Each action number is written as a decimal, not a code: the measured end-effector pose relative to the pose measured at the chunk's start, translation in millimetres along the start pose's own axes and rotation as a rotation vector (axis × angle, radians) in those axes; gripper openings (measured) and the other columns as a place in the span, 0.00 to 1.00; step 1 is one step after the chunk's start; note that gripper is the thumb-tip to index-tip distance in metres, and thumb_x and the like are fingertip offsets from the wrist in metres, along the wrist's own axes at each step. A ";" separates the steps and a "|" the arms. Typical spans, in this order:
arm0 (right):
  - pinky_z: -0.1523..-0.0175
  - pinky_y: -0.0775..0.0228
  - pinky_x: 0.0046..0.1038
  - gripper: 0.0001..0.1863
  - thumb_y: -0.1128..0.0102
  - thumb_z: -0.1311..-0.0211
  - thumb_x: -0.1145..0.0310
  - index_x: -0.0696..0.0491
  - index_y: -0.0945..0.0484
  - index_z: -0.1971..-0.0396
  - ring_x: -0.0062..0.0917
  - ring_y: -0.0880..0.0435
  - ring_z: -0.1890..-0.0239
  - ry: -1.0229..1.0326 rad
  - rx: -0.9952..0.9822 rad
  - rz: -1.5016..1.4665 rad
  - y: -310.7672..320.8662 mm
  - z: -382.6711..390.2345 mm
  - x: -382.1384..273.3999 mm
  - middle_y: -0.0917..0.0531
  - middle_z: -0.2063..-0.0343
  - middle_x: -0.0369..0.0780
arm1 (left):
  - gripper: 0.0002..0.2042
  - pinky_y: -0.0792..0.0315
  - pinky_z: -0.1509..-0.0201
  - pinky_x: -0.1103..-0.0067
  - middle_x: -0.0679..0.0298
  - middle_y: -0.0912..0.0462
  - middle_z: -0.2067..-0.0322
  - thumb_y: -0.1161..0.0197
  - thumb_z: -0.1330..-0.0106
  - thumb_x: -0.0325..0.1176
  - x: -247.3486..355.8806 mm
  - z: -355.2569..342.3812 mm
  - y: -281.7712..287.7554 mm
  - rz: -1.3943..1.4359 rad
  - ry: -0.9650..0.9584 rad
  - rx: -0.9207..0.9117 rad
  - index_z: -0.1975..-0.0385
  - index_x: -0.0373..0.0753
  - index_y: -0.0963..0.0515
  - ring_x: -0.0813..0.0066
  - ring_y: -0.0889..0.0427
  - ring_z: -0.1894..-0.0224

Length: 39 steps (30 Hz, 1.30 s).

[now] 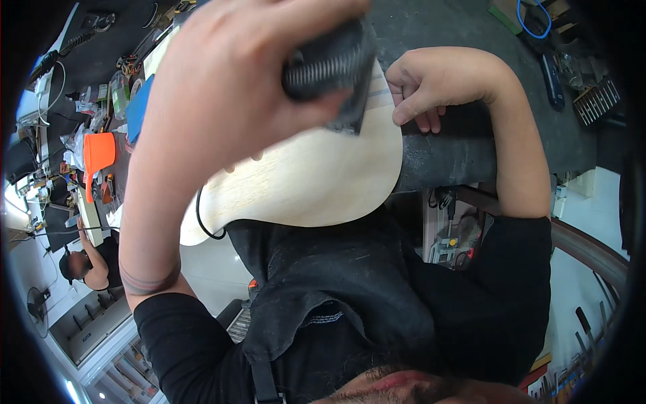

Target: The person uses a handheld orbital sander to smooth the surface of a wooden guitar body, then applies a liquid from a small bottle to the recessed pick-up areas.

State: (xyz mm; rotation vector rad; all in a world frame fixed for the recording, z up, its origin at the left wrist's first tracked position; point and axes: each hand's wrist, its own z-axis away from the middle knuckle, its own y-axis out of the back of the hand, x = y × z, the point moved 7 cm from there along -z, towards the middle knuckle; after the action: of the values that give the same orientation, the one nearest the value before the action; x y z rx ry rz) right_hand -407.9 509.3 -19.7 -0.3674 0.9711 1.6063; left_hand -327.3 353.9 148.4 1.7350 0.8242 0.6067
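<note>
My left hand (229, 74) is wrapped round a black sander (330, 71) with a ridged side and a flat base. Motion blurs both hand and sander slightly. Beneath them lies a pale wooden guitar body (316, 178) with a smooth, curved, waisted outline and a grey stripe near its far right side. My left hand and forearm hide much of its far left part. At the right rim of the wood is my right hand (431, 87), pinching the edge between thumb and fingers.
The wood rests over a dark workbench (444, 158). A black cable (200, 215) loops by its near left edge. An orange object (99, 156) and cluttered tools lie at left. A blue cord (535, 20) lies far right. Another person (94, 262) is at far left.
</note>
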 end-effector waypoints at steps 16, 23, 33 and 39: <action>0.63 0.16 0.28 0.15 0.25 0.25 0.59 0.57 0.10 0.61 0.28 0.03 0.71 -0.002 -0.026 -0.008 -2.4 1.3 -1.4 0.05 0.71 0.43 | 0.34 0.18 0.38 0.58 0.55 0.12 0.44 0.17 0.48 0.35 1.1 10.0 0.0 0.039 -0.055 -0.044 0.35 0.44 0.12 0.45 0.11 0.43; 0.63 0.15 0.28 0.16 0.26 0.24 0.59 0.58 0.11 0.63 0.29 0.02 0.71 0.002 0.007 0.044 -2.6 1.1 1.8 0.04 0.71 0.44 | 0.35 0.18 0.36 0.58 0.50 0.11 0.44 0.17 0.52 0.34 -7.1 27.9 13.5 0.058 0.006 -0.138 0.38 0.38 0.13 0.46 0.10 0.44; 0.63 0.15 0.29 0.16 0.25 0.24 0.58 0.58 0.11 0.63 0.28 0.02 0.71 0.004 -0.032 -0.007 -2.7 -0.7 1.6 0.05 0.71 0.44 | 0.35 0.19 0.41 0.55 0.53 0.12 0.46 0.18 0.55 0.35 17.9 30.0 8.5 0.118 -0.097 -0.206 0.39 0.41 0.11 0.44 0.12 0.48; 0.66 0.16 0.26 0.14 0.24 0.25 0.61 0.59 0.11 0.61 0.27 0.03 0.71 0.011 0.005 0.006 -3.1 -0.4 4.2 0.05 0.72 0.42 | 0.34 0.18 0.35 0.57 0.52 0.11 0.44 0.16 0.48 0.38 -17.9 18.9 8.7 0.038 -0.012 -0.088 0.37 0.39 0.12 0.45 0.11 0.42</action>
State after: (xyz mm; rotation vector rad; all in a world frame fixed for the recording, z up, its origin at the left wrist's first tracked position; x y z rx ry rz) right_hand -406.3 511.7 -24.1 -0.3709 0.9850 1.6088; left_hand -322.6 326.9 151.0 1.6756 0.7471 0.6479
